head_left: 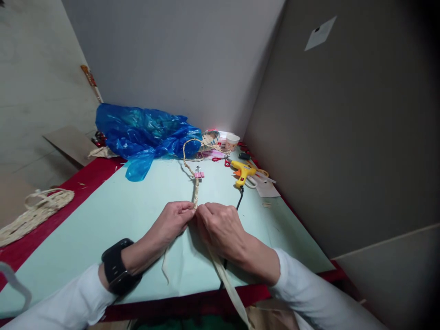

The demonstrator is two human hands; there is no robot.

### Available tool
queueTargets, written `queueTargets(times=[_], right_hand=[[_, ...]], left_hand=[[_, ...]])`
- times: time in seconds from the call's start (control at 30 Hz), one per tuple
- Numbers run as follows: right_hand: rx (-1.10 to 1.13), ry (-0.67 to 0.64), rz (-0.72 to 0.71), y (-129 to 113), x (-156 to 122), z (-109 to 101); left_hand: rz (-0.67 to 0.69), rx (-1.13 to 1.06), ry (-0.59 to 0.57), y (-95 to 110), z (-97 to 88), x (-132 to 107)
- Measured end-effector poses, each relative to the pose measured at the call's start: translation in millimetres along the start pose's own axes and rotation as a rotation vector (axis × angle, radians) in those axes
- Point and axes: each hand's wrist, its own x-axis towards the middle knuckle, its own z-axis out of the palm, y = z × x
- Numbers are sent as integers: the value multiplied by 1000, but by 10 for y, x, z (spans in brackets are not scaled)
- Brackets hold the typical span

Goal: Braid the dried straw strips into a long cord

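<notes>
A pale straw-coloured braid (pixel 196 192) runs away from me along the middle of the table. Its near end is pinched in my left hand (pixel 175 217), whose fingers are closed. Right beside it, my right hand (pixel 222 229) is also closed at the braid's end, its fingertips partly hidden. From under my right hand a long flat strand (pixel 228 284) hangs over the table's front edge. A shorter loose strand (pixel 165 268) trails below my left hand. Farther up, a pink binder clip (pixel 198 174) grips the braid, and the cord beyond it loops toward the back.
A yellow glue gun (pixel 244 172) with a black cord lies right of the braid, near red-handled scissors (pixel 227 162). At the back are a blue plastic bag (pixel 147 133) and a paper cup (pixel 232 141). More braided material (pixel 41 215) rests at the left edge. Walls stand behind and right.
</notes>
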Motion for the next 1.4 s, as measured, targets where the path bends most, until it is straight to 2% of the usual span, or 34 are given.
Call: queueTargets(times=[0.13,0.3,0.4,0.47,0.5,0.53,0.57,0.63,0.7,0.8,0.9,1.2,1.4], right_hand=[[-133,138,-205,-10,-13,65],[-206,259,-440,-8,-30,115],[-144,267,-544,-14,-71,71],[1,217,-559,8,-62,-3],[100,177,-497,37,-28,-49],[211,133,-369,84,34,-96],[313,90,-199,150,125,-138],[454,26,226,335,385,-181],[462,14,341,560,696,-145],[513,-77,400,846,1092,26],[584,-186,392,974,1288,198],[744,-256,393,1050,1417,398],[895,-276,397,1119,1462,444]], left_hand=[[-10,-47,-71,-21,-44,29],[-30,-85,-90,-51,-74,66],[-71,-101,-78,-75,-93,84],[-73,-111,-67,-74,-102,89],[-82,-116,-60,-66,-104,88],[-89,-120,-54,-55,-104,85],[-96,-122,-48,-42,-104,80],[-108,-117,-38,-18,-105,69],[-114,-113,-22,-6,-113,59],[-146,-115,-5,-13,-148,57],[-190,-89,-5,-19,-202,67],[-233,106,23,60,-369,141],[-223,224,94,44,-501,280]])
